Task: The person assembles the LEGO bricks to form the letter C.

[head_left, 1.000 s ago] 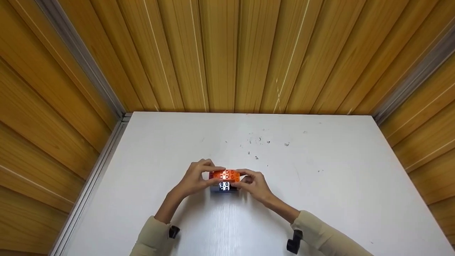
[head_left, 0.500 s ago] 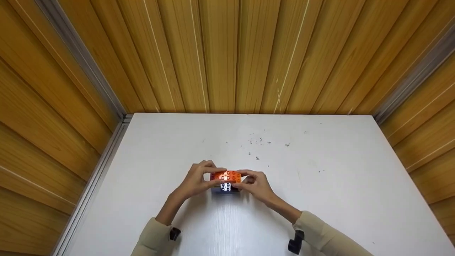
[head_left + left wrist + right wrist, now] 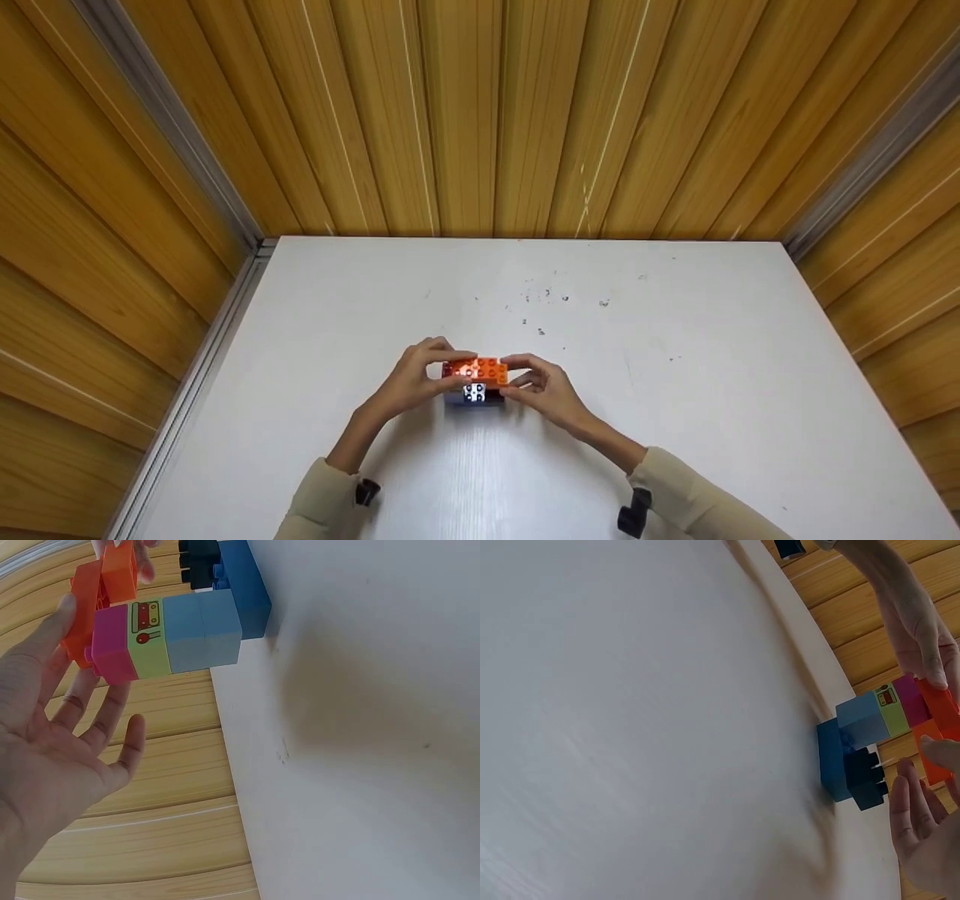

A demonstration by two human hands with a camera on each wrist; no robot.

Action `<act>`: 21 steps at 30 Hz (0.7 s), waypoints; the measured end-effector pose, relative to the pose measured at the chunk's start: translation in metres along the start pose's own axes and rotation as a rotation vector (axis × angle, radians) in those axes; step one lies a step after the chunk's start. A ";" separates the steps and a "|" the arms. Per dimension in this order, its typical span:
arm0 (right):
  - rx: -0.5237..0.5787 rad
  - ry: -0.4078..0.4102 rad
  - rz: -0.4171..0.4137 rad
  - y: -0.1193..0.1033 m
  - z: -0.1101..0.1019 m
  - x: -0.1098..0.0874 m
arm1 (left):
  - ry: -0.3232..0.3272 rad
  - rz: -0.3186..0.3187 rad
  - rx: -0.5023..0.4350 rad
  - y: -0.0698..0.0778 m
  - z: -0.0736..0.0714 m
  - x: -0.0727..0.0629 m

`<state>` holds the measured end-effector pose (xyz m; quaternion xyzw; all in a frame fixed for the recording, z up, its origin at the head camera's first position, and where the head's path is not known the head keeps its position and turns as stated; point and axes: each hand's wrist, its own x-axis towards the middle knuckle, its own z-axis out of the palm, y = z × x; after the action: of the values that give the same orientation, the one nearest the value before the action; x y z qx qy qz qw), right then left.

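A brick stack stands on the white table, its blue base brick lowest. One end rises through light blue bricks, a lime brick with a printed picture and a magenta brick. Across the top lies a long orange brick, pinched by my left hand between thumb and fingers. Under its right end hangs a second orange brick, with my right hand holding its edges between thumb and index finger. A gap separates it from the dark studded brick on the base.
The white table has small dark marks behind the bricks. Yellow wood-look panels wall in the back and both sides. A black wrist device sits at the right sleeve, another wrist device at the left.
My right hand has drawn back slightly to the right, so its fingertips sit nearer the end of the orange brick. The left hand and the stack look the same.
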<state>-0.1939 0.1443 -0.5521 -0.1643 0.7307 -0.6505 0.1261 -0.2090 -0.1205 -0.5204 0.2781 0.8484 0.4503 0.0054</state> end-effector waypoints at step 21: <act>-0.113 0.102 -0.086 0.003 -0.001 -0.004 | 0.037 -0.111 -0.207 -0.017 0.012 -0.023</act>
<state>-0.1906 0.1472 -0.5548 -0.1692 0.7641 -0.6204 0.0513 -0.1941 -0.1301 -0.5461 0.2203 0.8114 0.5397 0.0434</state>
